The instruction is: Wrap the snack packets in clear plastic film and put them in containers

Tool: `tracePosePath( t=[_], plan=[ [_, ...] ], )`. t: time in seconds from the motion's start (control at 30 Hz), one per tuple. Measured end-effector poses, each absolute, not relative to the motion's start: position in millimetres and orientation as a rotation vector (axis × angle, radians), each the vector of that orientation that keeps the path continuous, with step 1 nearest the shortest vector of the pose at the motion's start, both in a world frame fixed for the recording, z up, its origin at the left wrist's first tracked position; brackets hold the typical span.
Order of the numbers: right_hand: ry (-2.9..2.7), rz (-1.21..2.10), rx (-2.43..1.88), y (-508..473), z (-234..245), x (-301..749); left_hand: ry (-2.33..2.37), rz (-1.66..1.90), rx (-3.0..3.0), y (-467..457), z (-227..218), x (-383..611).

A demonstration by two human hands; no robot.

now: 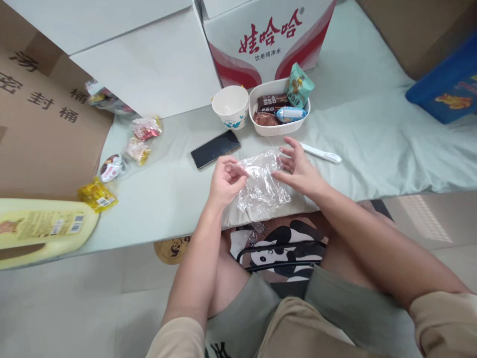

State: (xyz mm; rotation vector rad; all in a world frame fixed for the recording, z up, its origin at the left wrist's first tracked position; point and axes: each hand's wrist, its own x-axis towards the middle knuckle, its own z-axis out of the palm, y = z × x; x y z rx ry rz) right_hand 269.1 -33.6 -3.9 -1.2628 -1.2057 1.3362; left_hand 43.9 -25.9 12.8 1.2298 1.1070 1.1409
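Note:
A crumpled clear plastic bag [263, 184] lies at the table's front edge between my hands. My left hand [226, 180] pinches its upper left corner between thumb and fingers. At the bag's right side my right hand [298, 168] is open, fingers spread and curved, with the thumb near the film; whether it touches cannot be made out. Behind my left hand rests a black phone [216, 149]. A white, slim handled tool [321, 153] lies just beyond my right hand, partly hidden by it.
A white paper cup [231, 112] and a white tub [274, 130] of wrapped snacks stand behind the bag. Small wrapped packets [147, 128] lie at left, near a yellow bottle [48, 231]. A white and red carton [268, 44] stands at the back; a blue container [447, 84] is at right.

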Motion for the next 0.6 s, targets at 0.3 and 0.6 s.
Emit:
tracePosePath(
  t=[0.3,0.6],
  plan=[
    [-0.989,1.476,-1.125,-37,10,260,0.979,0.777,0.845,-30,17,49],
    [-1.205,1.63,-1.189,-30,9,261,1.189,0.778,1.016,-23,12,43]
  ],
)
